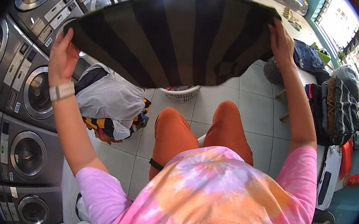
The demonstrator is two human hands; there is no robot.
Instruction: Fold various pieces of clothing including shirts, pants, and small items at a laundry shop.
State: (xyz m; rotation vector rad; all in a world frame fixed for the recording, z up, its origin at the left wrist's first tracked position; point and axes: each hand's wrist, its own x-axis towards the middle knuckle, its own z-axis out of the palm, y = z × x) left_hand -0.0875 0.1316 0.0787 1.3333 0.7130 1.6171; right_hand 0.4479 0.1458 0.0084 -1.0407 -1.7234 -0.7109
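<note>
A dark striped cloth [172,41], black and brownish olive, is stretched wide in front of me at about arm's length. Its left upper corner is gripped by my left hand [63,58], fingers closed on the edge. On the other side my right hand [282,44] pinches the right end. The middle of the cloth hangs down between the two hands. Whether it is a garment, a towel or a sheet I cannot tell. Below its lower edge, a white plastic basket [181,95] with some laundry in it shows in part; the rest is hidden.
Stacked grey front-loading washing machines [29,154] line the left. A heap of clothes with a grey cloth [108,95] stands near my left knee. Folded clothes [342,100] are piled at the right, beside a long counter [315,42]. White tiles [256,104] cover the floor.
</note>
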